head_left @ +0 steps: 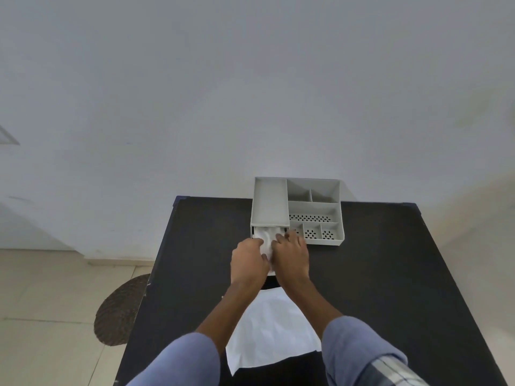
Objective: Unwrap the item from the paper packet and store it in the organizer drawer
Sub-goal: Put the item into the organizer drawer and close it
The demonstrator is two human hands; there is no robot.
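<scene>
A grey plastic organizer [313, 208] with several compartments stands at the far edge of the black table [390, 274]. Its drawer at the lower left is pulled out toward me, mostly hidden under my hands. A crumpled white item [266, 239] lies in the drawer opening. My left hand [248, 260] and my right hand [291, 254] both press on this white item, fingers curled around its sides. The opened white paper sheet [271, 330] lies flat on the table between my forearms, close to me.
A white wall rises right behind the organizer. A brown woven mat [119, 310] lies on the tiled floor left of the table. The table's left edge runs diagonally near my left arm.
</scene>
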